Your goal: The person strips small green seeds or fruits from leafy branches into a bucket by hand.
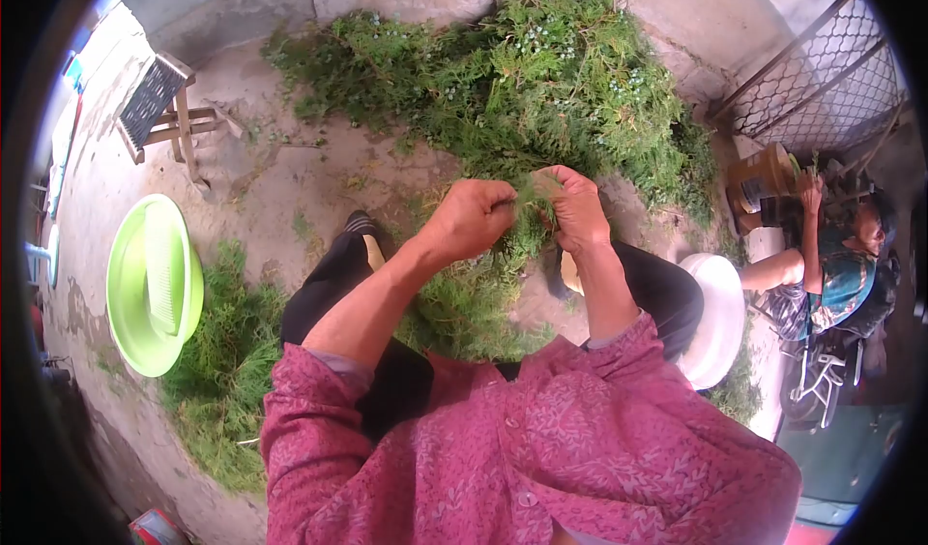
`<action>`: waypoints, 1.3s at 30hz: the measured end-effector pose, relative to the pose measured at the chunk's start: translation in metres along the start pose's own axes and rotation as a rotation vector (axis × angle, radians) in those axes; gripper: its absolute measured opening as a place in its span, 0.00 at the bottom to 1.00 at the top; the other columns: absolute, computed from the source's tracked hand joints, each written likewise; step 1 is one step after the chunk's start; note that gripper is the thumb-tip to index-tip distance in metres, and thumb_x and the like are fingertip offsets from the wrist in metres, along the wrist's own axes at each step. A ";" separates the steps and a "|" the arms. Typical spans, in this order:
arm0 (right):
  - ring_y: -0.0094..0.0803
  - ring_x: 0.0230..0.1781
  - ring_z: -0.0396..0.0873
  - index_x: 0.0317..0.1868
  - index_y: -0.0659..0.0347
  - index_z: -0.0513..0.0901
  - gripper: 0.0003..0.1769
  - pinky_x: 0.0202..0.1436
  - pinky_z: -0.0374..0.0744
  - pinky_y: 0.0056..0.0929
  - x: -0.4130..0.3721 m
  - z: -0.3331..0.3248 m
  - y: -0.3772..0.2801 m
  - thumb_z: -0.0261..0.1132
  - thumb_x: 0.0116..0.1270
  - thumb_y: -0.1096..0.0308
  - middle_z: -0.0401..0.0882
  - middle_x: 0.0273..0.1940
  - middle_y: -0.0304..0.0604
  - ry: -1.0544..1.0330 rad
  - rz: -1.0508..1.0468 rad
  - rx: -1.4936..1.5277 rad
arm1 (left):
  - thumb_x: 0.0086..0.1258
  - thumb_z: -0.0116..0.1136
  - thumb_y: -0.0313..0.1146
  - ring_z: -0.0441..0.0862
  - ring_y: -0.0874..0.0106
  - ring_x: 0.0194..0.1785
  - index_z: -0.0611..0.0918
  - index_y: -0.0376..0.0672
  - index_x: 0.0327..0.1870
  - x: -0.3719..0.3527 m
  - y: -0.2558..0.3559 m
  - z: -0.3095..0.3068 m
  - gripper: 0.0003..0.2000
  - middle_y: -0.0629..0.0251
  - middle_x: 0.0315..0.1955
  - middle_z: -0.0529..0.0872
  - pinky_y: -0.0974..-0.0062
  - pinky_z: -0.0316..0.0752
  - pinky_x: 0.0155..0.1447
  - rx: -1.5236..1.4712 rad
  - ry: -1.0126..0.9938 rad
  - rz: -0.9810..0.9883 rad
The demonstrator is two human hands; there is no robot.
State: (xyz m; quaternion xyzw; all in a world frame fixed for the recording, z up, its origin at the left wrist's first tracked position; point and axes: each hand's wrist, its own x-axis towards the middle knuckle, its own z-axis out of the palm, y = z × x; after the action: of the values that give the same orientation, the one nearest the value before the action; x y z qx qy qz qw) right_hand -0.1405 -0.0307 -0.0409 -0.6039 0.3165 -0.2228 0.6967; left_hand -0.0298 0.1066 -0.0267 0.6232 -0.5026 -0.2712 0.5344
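Both hands meet in front of me, over a loose heap of green sprigs [464,303] between my feet. My left hand [471,218] is closed, its thumb and fingers pinching one side of a small feathery evergreen sprig [529,218]. On the other side of that sprig, my right hand [577,208] grips with bent fingers. Part of the sprig is hidden by the fingers. Just beyond the hands lies a big pile of evergreen branches [522,81] with small pale bluish berries, against the wall.
At left, a light green basin [121,284] holding a ribbed board stands beside more cut greenery [227,352]. A wooden folding stool [174,115] is farther back. To my right are a white basin [715,323], a seated person [841,274] and a metal lattice [822,81].
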 end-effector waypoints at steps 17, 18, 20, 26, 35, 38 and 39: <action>0.18 0.21 0.63 0.40 0.62 0.73 0.10 0.13 0.60 0.10 -0.015 -0.056 -0.016 0.60 0.58 0.71 0.68 0.34 0.42 -0.230 0.322 1.025 | 0.60 0.49 0.37 0.65 0.78 0.14 0.72 0.45 0.18 0.000 0.003 -0.025 0.11 0.71 0.14 0.71 0.82 0.60 0.19 -1.109 -0.095 -0.474; 0.18 0.22 0.63 0.39 0.62 0.74 0.08 0.13 0.59 0.10 -0.015 -0.054 -0.016 0.60 0.59 0.71 0.68 0.35 0.41 -0.285 0.324 0.987 | 0.59 0.49 0.37 0.64 0.78 0.15 0.71 0.45 0.19 0.001 0.004 -0.022 0.10 0.71 0.14 0.71 0.82 0.59 0.20 -1.217 -0.105 -0.490; 0.18 0.22 0.63 0.39 0.62 0.74 0.09 0.13 0.59 0.09 -0.017 -0.048 -0.019 0.60 0.59 0.70 0.67 0.35 0.41 -0.313 0.320 0.962 | 0.59 0.49 0.38 0.64 0.78 0.16 0.71 0.46 0.20 0.002 0.003 -0.020 0.10 0.72 0.14 0.70 0.82 0.58 0.21 -1.324 -0.115 -0.508; 0.16 0.18 0.65 0.45 0.59 0.73 0.14 0.13 0.57 0.09 -0.036 -0.014 -0.041 0.63 0.61 0.64 0.72 0.30 0.38 -0.362 0.324 0.664 | 0.60 0.49 0.39 0.63 0.78 0.18 0.72 0.44 0.25 0.003 -0.003 -0.016 0.09 0.73 0.15 0.70 0.81 0.57 0.22 -1.275 -0.187 -0.589; 0.14 0.14 0.61 0.36 0.63 0.78 0.05 0.12 0.55 0.11 -0.045 -0.045 -0.073 0.60 0.61 0.71 0.74 0.24 0.37 -0.091 0.039 0.489 | 0.58 0.50 0.35 0.73 0.73 0.20 0.78 0.37 0.23 0.004 0.010 -0.008 0.10 0.64 0.16 0.77 0.75 0.67 0.24 -0.389 -0.347 -0.633; 0.14 0.15 0.63 0.39 0.61 0.78 0.07 0.13 0.56 0.11 -0.069 -0.126 -0.088 0.59 0.61 0.71 0.73 0.25 0.34 0.426 -0.189 0.050 | 0.55 0.51 0.33 0.80 0.65 0.26 0.81 0.33 0.27 -0.015 -0.010 0.016 0.11 0.53 0.20 0.81 0.69 0.75 0.32 0.584 -0.666 -0.097; 0.14 0.16 0.64 0.41 0.61 0.77 0.09 0.13 0.57 0.11 -0.083 -0.155 -0.093 0.59 0.61 0.69 0.73 0.26 0.34 0.563 -0.224 -0.093 | 0.53 0.52 0.32 0.81 0.62 0.31 0.81 0.33 0.28 -0.023 -0.013 0.026 0.10 0.51 0.24 0.82 0.67 0.76 0.36 0.631 -0.960 -0.256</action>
State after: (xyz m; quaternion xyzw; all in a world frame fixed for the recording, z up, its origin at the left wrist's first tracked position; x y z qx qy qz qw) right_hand -0.3019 -0.0982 0.0540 -0.5809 0.4385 -0.4423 0.5241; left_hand -0.0559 0.1171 -0.0508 0.6153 -0.6654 -0.4227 -0.0012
